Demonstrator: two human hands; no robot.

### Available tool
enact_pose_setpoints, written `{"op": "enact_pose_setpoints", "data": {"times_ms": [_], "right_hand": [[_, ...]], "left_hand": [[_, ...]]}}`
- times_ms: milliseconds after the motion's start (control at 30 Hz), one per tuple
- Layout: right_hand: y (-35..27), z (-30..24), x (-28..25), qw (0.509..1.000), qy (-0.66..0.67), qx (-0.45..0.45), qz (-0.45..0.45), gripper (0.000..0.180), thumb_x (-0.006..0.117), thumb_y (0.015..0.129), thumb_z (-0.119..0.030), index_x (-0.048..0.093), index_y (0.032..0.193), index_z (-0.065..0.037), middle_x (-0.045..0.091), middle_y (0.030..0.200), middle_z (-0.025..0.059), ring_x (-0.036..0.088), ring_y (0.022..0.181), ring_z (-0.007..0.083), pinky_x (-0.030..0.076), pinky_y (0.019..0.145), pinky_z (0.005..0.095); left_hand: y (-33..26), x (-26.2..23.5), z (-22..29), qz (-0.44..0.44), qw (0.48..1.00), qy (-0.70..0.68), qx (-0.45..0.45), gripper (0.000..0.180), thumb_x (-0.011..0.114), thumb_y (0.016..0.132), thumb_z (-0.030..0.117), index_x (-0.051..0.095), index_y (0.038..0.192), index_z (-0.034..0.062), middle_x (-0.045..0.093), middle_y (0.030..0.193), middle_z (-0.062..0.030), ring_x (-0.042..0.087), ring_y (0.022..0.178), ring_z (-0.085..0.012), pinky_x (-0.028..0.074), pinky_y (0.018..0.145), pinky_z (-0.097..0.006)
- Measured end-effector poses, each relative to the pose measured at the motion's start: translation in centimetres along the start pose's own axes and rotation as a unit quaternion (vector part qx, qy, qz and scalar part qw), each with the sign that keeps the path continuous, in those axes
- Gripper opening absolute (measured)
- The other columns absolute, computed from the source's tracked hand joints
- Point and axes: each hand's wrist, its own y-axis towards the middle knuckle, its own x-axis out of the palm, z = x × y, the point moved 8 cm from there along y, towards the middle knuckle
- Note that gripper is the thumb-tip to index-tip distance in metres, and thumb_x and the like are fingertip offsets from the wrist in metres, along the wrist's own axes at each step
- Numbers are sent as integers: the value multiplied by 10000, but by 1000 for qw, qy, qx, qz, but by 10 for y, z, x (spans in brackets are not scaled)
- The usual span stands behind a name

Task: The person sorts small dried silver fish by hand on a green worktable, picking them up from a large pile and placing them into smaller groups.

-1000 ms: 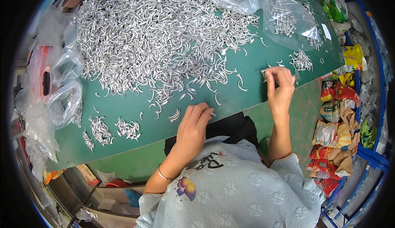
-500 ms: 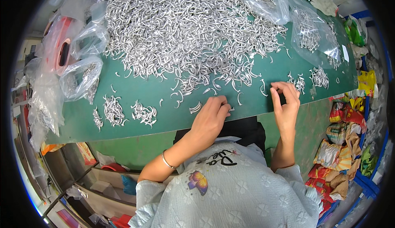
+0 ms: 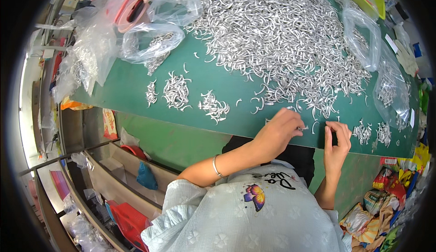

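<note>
A large heap of small curved silver metal pieces (image 3: 272, 29) covers much of the green table (image 3: 181, 122). At the heap's near edge my left hand (image 3: 279, 134) is closed in a pinch. A bit of a silver metal piece shows at its fingertips. To its right my right hand (image 3: 337, 145) is curled with thumb and forefinger close together; what they hold, if anything, is too small to make out. One curved metal piece (image 3: 314, 127) lies between the hands. A few more pieces lie beside my left hand, mostly hidden by it.
Small sorted piles sit at left (image 3: 176, 91) and right (image 3: 362, 132). Clear plastic bags (image 3: 152, 43) with metal pieces flank the heap, beside a pink-red container (image 3: 131, 13). Below left stands a shelf (image 3: 122, 184); coloured packages (image 3: 356, 218) fill the lower right.
The view has swung left, so table and heap appear farther right. My left hand has come slightly nearer my right hand, both staying at the heap's near edge.
</note>
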Motion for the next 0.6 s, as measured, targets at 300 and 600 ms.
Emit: {"op": "enact_pose_setpoints", "data": {"times_ms": [300, 600], "right_hand": [[3, -7, 9, 1000, -1, -15, -20, 101, 660, 827, 21, 648, 921, -12, 645, 887, 82, 574, 834, 240, 381, 841, 339], [5, -18, 12, 999, -4, -23, -28, 63, 645, 846, 9, 646, 907, -5, 636, 874, 88, 573, 832, 231, 393, 851, 322]], "left_hand": [[-48, -115, -27, 157, 940, 279, -122, 245, 720, 737, -37, 617, 955, 7, 603, 955, -144, 564, 913, -331, 451, 811, -404], [-65, -119, -32, 149, 901, 370, -173, 621, 856, 662, 177, 550, 1191, 69, 453, 1299, -147, 425, 1227, -369, 306, 1029, -491]]}}
